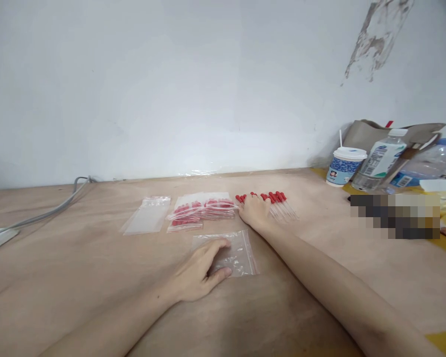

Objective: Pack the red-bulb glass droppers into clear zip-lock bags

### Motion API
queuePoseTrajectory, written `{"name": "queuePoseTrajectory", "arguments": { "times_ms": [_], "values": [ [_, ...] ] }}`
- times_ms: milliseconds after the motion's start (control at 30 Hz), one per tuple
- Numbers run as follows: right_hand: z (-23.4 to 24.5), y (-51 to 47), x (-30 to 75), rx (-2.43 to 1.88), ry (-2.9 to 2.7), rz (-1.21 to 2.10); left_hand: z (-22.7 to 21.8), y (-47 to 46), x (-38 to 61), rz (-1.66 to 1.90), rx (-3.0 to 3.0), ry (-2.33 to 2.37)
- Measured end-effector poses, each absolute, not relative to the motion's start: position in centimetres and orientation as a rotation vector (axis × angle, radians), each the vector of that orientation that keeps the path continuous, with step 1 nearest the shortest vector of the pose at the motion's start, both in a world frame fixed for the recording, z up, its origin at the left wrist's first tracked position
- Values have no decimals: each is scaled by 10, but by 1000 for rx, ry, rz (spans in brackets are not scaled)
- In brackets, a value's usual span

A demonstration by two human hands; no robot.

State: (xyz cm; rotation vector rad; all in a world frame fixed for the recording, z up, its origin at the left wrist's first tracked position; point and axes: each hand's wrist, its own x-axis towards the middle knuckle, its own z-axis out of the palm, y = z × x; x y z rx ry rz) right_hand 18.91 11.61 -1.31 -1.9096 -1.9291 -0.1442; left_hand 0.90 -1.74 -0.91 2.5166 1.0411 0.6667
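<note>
A clear zip-lock bag [238,255] lies flat before me, its zip edge to the right. Over its left part rests my left hand [198,272], thumb and fingers apart, holding nothing. Farther off, a row of droppers [282,204] with red bulbs and thin clear tubes lies on the table. My right hand [254,212] reaches into this row, its fingers curled about the red bulbs; the fingertips are partly hidden. Left of it is a stack of filled zip-lock bags [217,210] with red bulbs showing through. Several flat bags [147,215] lie farther left.
On the right stand a paper cup [344,166] with a white lid, a clear bottle [379,161] and a grey-brown bag [362,134]. A blurred patch hides something in front. Grey cables [59,207] run along the left. A white wall [171,89] rises behind the table.
</note>
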Motion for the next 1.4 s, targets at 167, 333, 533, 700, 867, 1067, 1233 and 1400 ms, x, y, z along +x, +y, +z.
{"name": "queuePoseTrajectory", "arguments": {
  "times_ms": [167,333,533,700,867,1067,1233,1400],
  "values": [
    [-8,112,187,-1908,-1954,-118,-5,-18,13,698,2575,1036],
    [-3,101,210,-1631,-1830,176,2,-17,8,590,2624,991],
    [-14,64,262,-1092,-1504,830,-1,-12,8,547,2606,903],
    [-18,35,270,-1088,-1276,1133,-3,-10,13,540,2560,916],
    [-23,33,259,-1051,-1240,1091,-4,-10,12,559,2544,900],
    [-25,30,256,-951,-1139,1349,-7,-12,10,583,2545,984],
    [-23,27,267,-859,-1195,1550,-6,-13,9,573,2535,1005],
    [-18,25,278,-789,-1506,1537,-7,-13,8,557,2536,1024]
  ]
}}
